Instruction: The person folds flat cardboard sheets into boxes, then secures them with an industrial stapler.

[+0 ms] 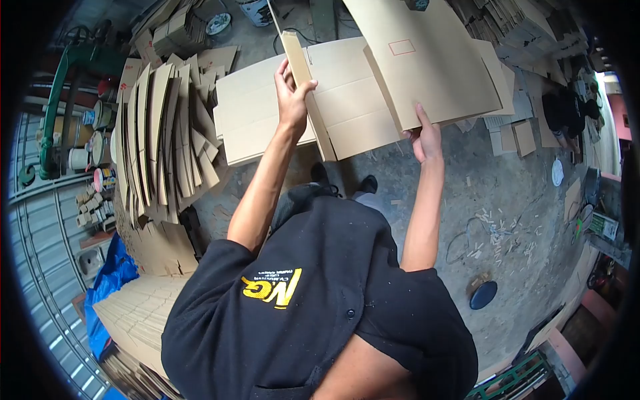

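Note:
In the head view a large flat cardboard sheet (440, 73) with a small red printed rectangle is at the upper right. My right hand (425, 138) grips its near edge, thumb on top and fingers underneath. A narrow folded cardboard flap (297, 59) stands upright near the middle, and my left hand (292, 97) is closed around it, thumb on its right side. Under both lies more creased brown cardboard (350, 100), spread out in front of my feet. Where the pieces join at the back is out of view.
Many cardboard sheets (163, 133) stand stacked on the left, with another pile (143, 313) at lower left. Cardboard scraps (497, 233) litter the concrete floor near a dark round stool (483, 295). At right a person (567, 113) in dark clothes is low by the floor.

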Demonstrator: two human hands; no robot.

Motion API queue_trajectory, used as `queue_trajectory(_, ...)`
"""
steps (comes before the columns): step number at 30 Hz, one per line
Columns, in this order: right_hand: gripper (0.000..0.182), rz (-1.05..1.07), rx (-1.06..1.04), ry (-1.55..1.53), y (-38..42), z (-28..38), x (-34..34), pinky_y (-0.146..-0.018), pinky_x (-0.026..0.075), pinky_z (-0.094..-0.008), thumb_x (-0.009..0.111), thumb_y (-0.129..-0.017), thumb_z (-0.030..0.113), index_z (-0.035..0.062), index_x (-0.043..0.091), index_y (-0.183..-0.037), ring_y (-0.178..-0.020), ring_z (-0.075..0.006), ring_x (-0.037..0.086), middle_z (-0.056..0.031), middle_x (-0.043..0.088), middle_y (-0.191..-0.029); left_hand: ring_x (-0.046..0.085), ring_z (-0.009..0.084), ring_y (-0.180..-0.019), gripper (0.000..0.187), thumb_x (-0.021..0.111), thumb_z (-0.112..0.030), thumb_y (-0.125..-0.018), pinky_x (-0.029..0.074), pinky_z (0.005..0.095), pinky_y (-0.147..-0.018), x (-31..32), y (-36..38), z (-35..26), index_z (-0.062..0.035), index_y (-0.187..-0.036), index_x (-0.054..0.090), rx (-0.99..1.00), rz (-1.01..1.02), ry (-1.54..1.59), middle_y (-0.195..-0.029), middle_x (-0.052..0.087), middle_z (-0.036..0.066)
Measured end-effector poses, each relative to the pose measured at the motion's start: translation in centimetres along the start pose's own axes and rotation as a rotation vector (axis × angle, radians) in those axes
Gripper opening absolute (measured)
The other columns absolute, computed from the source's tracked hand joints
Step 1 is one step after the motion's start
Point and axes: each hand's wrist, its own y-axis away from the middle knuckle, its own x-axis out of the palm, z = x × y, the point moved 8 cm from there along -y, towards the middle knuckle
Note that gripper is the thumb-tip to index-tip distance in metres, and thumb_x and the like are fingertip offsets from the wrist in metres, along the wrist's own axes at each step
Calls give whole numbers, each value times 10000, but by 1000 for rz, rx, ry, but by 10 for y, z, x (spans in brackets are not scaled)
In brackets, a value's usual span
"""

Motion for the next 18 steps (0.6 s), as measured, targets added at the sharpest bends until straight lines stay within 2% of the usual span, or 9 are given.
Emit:
queue_trajectory(2, 449, 36, 69, 19, 15, 1, 24, -472, 548, -249, 550, -1014, 390, 15, 565, -1260, -647, -183, 681, -156, 716, -969, 530, 242, -1184, 844, 709, -46, -782, 474, 370, -988, -5, 1, -2, -55, -1502, 268, -17, -9, 10, -1365, 494, 159)
queue_trajectory(5, 470, 168, 138, -90, 21, -13, 43, -446, 500, -233, 542, -1017, 409, 4, 563, -1255, -597, -159, 644, -177, 718, -953, 542, 217, -1178, 797, 700, -27, -772, 481, 353, -976, -12, 4, -12, -18, -1479, 332, 35, -57, 36, -1354, 518, 133)
queue_trajectory(6, 387, 137, 113, -72, 22, -11, 46, -433, 435, -215, 585, -1007, 339, 14, 573, -1217, -551, -131, 588, -169, 712, -923, 528, 222, -1216, 812, 697, 2, -767, 462, 342, -1006, -13, 4, -11, 1, -1488, 326, 16, -63, 82, -1393, 502, 139)
queue_trajectory(7, 387, 155, 103, -67, 20, -9, 44, -433, 435, -215, 585, -1007, 339, 14, 573, -1217, -551, -131, 588, -169, 712, -923, 514, 228, -1255, 826, 694, 31, -761, 443, 331, -1036, -14, 6, -9, 20, -1497, 319, -3, -69, 128, -1431, 485, 145)
queue_trajectory(9, 289, 6, -105, -67, 16, 15, 30, -444, 404, -217, 654, -965, 209, 12, 578, -1162, -577, -131, 597, -136, 688, -858, 528, 226, -1245, 831, 685, 48, -759, 453, 324, -1027, -13, 7, -14, 22, -1505, 317, 23, -76, 150, -1419, 503, 137)
queue_trajectory(10, 280, -87, -168, -150, 17, 32, 19, -442, 368, -212, 698, -916, 111, 16, 579, -1150, -558, -107, 532, -121, 667, -855, 525, 224, -1248, 820, 678, 52, -760, 454, 329, -1028, -11, 8, -15, 21, -1502, 329, 33, -82, 145, -1409, 512, 132)
queue_trajectory(14, 228, -112, -265, -268, 31, 93, -26, -452, 347, -213, 692, -917, 121, 19, 593, -1095, -544, -83, 467, -124, 657, -844, 604, 196, -1122, 764, 668, 21, -766, 508, 310, -945, 8, 17, -37, 6, -1478, 394, 26, -67, 107, -1312, 587, 113)
queue_trajectory(16, 204, -161, -359, -309, 41, 118, -50, -471, 343, -232, 684, -913, 101, 10, 595, -1072, -570, -78, 446, -86, 625, -865, 653, 180, -1021, 709, 674, -24, -776, 542, 293, -883, 28, 22, -57, -1, -1448, 451, -14, -49, 111, -1225, 639, 111)
queue_trajectory(18, 227, -169, -401, -303, 44, 128, -68, -490, 362, -237, 694, -902, 89, 21, 598, -1096, -626, -87, 493, -66, 632, -929, 638, 166, -989, 710, 665, -18, -779, 535, 288, -861, 53, 26, -70, -9, -1454, 446, -10, 0, 124, -1205, 635, 95)
